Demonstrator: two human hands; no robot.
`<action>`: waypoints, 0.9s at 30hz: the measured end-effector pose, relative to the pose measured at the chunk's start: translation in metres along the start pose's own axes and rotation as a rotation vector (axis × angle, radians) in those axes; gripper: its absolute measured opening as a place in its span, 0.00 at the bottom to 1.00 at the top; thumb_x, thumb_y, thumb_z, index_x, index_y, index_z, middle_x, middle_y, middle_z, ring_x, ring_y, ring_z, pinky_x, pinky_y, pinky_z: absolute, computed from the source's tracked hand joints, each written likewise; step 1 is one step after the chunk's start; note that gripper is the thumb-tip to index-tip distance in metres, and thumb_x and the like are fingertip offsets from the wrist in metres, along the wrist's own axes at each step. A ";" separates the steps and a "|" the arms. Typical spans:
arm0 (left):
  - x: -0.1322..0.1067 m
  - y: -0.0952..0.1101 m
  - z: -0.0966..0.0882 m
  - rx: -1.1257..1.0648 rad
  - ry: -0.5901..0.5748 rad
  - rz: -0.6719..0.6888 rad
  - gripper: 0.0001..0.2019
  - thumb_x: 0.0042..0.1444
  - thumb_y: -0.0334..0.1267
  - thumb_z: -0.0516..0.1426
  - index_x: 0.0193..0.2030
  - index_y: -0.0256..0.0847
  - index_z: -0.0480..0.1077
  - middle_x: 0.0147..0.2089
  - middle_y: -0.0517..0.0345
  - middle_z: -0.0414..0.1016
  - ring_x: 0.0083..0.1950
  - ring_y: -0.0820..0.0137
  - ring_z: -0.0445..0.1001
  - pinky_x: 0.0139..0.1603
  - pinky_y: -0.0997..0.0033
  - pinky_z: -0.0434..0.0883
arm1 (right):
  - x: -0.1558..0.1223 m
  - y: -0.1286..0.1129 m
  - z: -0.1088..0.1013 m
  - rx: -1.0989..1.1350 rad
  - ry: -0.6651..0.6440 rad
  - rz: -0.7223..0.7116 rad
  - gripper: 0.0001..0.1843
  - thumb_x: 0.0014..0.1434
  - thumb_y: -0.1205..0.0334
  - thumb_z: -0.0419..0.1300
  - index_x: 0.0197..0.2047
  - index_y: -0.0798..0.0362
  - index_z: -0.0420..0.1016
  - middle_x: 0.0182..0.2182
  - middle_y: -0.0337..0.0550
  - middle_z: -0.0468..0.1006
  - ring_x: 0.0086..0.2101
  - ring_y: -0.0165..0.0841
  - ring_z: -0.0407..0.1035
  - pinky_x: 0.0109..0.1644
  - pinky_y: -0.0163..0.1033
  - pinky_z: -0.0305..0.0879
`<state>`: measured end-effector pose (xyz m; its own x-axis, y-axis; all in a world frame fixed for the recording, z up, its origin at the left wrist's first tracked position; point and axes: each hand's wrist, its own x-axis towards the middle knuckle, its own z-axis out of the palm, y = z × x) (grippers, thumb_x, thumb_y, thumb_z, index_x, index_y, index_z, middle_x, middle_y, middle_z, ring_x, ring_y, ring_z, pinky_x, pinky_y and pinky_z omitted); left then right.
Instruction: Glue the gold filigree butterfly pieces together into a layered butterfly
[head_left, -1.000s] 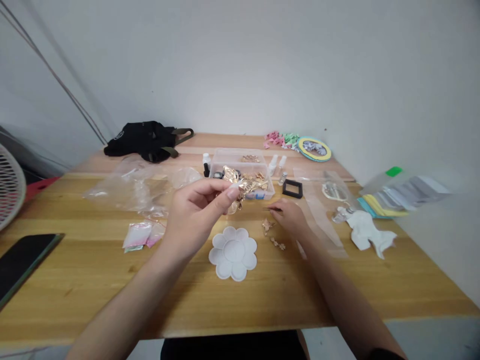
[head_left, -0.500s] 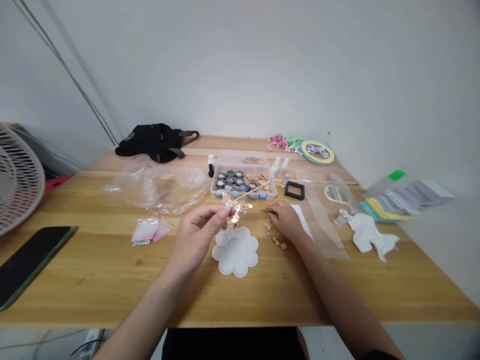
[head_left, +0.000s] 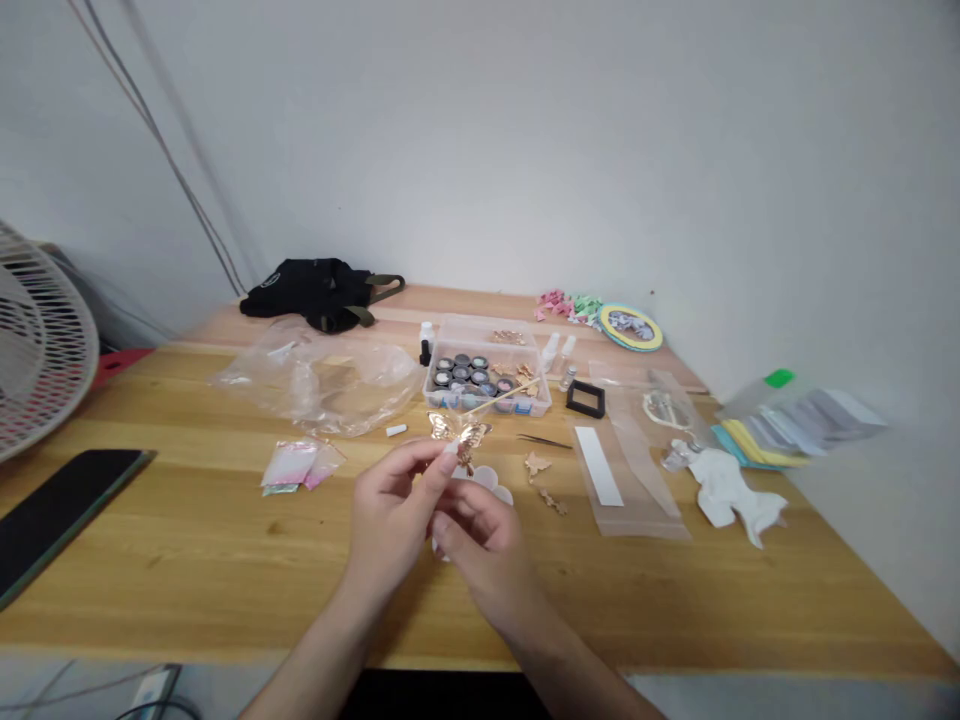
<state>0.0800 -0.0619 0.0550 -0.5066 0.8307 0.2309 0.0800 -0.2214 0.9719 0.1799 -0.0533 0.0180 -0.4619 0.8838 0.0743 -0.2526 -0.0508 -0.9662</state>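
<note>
My left hand (head_left: 390, 510) pinches a gold butterfly hairpin (head_left: 459, 436) by its wings, held up over the wooden table (head_left: 187, 540); the pin's long stick points up and right toward the clear box. My right hand (head_left: 480, 540) sits just below and right of the left, fingers curled near the hairpin's underside, covering most of the white flower-shaped palette (head_left: 495, 478). Whether the right fingers touch the hairpin is hidden. Black tweezers (head_left: 544, 441) lie on the table to the right, apart from both hands.
A clear box of small jars (head_left: 487, 380), crumpled plastic bag (head_left: 322, 380), small pink packets (head_left: 300, 465), loose gold charms (head_left: 544, 480), a clear sleeve with white strip (head_left: 607, 470), white cloth (head_left: 731, 490), a phone (head_left: 52, 510), a fan (head_left: 37, 340), a black bag (head_left: 315, 290).
My right hand left the tweezers on the table and came in beside the left hand over the palette. The hairpin has lowered toward me.
</note>
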 end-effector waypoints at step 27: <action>0.004 -0.003 -0.014 -0.250 -0.085 -0.159 0.23 0.45 0.32 0.66 0.49 0.42 0.67 0.28 0.67 0.70 0.26 0.77 0.68 0.26 0.79 0.67 | 0.002 -0.023 -0.035 0.175 0.139 -0.087 0.09 0.51 0.57 0.69 0.36 0.49 0.77 0.24 0.36 0.78 0.21 0.25 0.67 0.24 0.31 0.61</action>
<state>0.0652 -0.0650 0.0528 -0.4214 0.9024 0.0905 -0.2131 -0.1955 0.9573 0.2148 -0.0339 0.0318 -0.3138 0.9432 0.1092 -0.4356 -0.0409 -0.8992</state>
